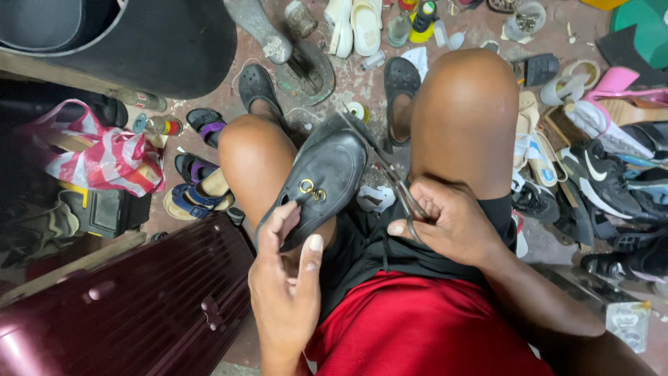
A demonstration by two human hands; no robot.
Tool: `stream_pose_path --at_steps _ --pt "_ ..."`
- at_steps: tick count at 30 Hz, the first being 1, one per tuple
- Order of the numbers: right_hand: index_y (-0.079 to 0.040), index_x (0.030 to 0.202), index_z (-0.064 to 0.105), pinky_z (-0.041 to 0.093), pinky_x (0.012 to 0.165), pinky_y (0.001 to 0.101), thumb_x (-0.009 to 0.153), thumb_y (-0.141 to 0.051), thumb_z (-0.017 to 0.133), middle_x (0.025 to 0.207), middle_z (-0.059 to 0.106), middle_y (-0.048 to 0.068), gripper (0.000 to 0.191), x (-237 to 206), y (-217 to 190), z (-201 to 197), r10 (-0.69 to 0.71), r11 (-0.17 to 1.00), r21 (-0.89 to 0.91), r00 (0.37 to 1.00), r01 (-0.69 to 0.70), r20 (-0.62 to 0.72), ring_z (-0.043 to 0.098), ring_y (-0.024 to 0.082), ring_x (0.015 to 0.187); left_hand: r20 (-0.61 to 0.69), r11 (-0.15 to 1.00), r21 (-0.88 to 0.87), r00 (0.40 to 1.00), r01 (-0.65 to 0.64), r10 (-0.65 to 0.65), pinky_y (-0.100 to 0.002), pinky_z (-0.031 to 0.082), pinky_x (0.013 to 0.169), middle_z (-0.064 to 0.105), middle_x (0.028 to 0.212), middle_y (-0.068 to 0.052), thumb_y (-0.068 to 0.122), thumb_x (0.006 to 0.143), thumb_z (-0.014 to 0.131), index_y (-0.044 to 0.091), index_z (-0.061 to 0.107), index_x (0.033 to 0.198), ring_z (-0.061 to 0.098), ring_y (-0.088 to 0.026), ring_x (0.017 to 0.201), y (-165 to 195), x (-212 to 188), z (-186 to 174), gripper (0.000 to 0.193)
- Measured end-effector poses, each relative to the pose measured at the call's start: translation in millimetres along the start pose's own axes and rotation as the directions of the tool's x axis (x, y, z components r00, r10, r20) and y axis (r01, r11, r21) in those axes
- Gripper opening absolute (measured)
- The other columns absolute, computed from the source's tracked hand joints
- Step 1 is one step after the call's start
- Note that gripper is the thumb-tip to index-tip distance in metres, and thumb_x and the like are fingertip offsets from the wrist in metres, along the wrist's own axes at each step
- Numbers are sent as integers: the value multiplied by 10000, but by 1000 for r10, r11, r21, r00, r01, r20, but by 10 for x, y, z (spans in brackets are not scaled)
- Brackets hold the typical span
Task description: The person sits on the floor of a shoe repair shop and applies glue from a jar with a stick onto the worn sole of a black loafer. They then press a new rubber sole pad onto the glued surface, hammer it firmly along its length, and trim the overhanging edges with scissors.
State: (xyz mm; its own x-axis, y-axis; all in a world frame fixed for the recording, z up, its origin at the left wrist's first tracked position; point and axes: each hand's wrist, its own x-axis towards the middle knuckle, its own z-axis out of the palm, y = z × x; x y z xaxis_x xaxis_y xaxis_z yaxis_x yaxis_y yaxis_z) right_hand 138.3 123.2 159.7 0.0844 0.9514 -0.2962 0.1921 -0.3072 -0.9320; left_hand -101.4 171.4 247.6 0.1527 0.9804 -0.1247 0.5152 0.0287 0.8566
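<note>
Head view, frame centre: left hand (289, 275) clamped around glossy black leather loafer (321, 182), gold metal buckle; right hand (452, 221) fingers closed on slim steel scissors (390, 170), blades touching shoe's edge.

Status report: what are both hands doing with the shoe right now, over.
Left hand grips black shoe at its heel, on the left knee. Right hand holds scissors, blades at the shoe's sole edge. Nothing between blades and shoe.

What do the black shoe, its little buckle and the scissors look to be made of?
Black shoe: smooth leather or a lookalike, judging by its soft sheen and creases. Buckle: gold-toned metal, bright and reflective. Scissors, held in the right hand: dull grey metal, probably steel.
</note>
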Motion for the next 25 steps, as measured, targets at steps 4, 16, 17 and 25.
stream_pose_path --at_steps 4,16,17,25 --pt "-73 748 520 277 444 257 764 -172 887 571 400 -71 380 -17 28 10 -42 999 -6 999 42 -9 340 13 520 48 863 -488 991 131 -123 -383 511 1051 578 1447 -212 120 995 611 -3 468 1467 566 -291 1369 -152 0 20 508" --pt "-79 758 540 272 440 255 776 -198 877 566 407 -80 358 10 55 84 -7 1000 -18 999 8 34 339 8 514 -104 566 -823 964 55 -245 -444 590 1003 569 1292 -184 66 1026 605 -20 463 1363 652 -245 1147 -536 -225 269 375" --pt "-79 757 539 268 442 257 776 -198 880 570 400 -79 361 7 63 92 1 1000 -26 1000 0 29 332 9 520 -116 605 -795 966 50 -231 -454 597 1018 567 1285 -181 53 1018 609 -20 458 1358 652 -239 1149 -535 -244 290 379" --pt "-82 761 534 256 456 261 782 -203 879 596 370 -80 366 32 101 110 31 999 -46 998 -29 57 313 10 551 72 867 -475 988 153 -135 -419 518 1008 486 1488 -225 48 934 656 3 268 1579 601 -283 1236 -428 -265 136 754"
